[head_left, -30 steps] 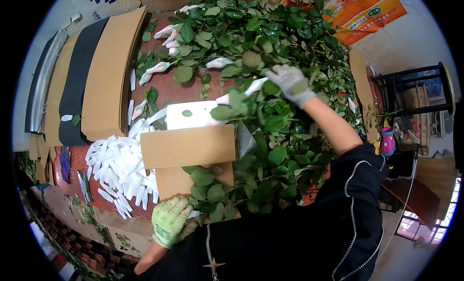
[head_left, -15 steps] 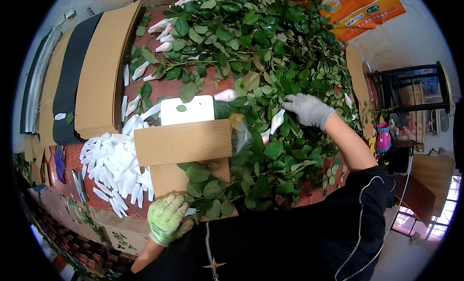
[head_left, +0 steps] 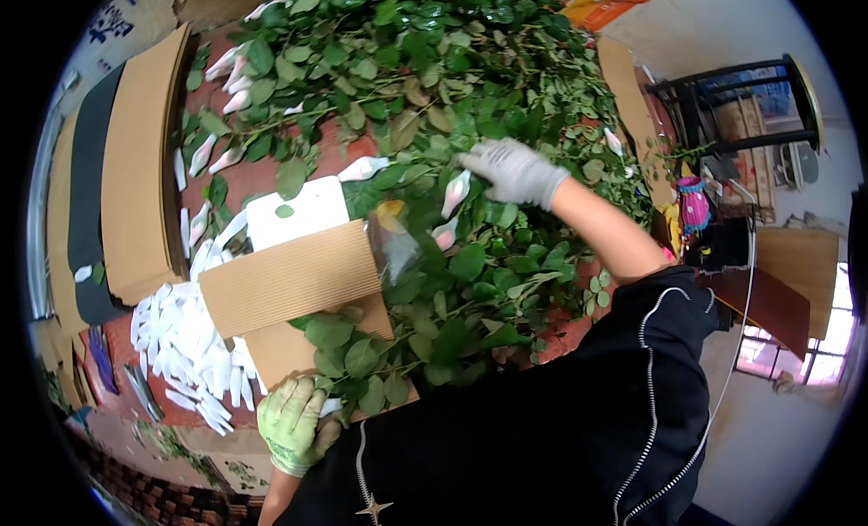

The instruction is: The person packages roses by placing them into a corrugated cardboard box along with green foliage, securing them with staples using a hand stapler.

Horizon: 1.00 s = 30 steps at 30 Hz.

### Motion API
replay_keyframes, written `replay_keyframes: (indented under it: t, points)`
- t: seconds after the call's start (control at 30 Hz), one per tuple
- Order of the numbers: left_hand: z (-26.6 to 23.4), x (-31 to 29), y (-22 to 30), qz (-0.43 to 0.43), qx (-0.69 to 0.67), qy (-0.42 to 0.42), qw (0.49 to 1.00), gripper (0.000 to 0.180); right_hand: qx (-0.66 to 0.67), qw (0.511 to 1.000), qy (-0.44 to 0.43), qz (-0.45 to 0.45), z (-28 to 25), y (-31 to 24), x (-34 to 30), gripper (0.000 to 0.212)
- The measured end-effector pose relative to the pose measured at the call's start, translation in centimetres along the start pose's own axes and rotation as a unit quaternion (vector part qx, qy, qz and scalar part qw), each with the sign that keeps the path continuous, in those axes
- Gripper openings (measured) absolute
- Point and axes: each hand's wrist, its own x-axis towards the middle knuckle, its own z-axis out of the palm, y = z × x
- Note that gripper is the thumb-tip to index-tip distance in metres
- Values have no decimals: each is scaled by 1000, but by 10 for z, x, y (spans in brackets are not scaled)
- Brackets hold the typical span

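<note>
My left hand (head_left: 294,426), in a pale green glove, is closed at the near edge of the table. A white sleeve end (head_left: 331,406) pokes out beside its fingers, and leafy rose stems (head_left: 362,356) run off to the right; the part inside the fist is hidden. My right hand (head_left: 514,170), in a grey glove, reaches over the heap of leafy roses (head_left: 434,83), fingers stretched and tips at the leaves. Just below it lies a rose bud in a white sleeve (head_left: 457,193). Another sleeved bud (head_left: 363,169) lies to its left.
Ribbed cardboard (head_left: 289,277) and a white block (head_left: 298,211) stand mid-table. Loose white sleeves (head_left: 185,341) pile up at left, near a stack of cardboard sheets (head_left: 140,164). A black-framed stool (head_left: 732,101) and a pink pot (head_left: 693,203) are at right.
The whole view has shifted, so the table's things appear farther left and slightly tilted. My right hand stays over the leaves near the same sleeved bud; my left hand keeps its grip.
</note>
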Motion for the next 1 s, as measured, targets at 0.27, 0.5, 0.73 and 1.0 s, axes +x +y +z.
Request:
replay_keyframes:
  t: [0.27,0.5,0.73,1.0]
  points:
    - [3,-10,0,0,30,7,1000,41,-36,998,53,10,20,6,-43,34]
    - [1,-9,2,-21,36,-15,999,36,-123,932,203,273,-61,37,-99,47]
    - [-1,-13,-1,-12,35,-6,999,38,26,955,-207,210,-74,3,-40,43]
    - [-2,1,1,16,-11,-18,1000,37,53,985,0,163,5,-6,53,31]
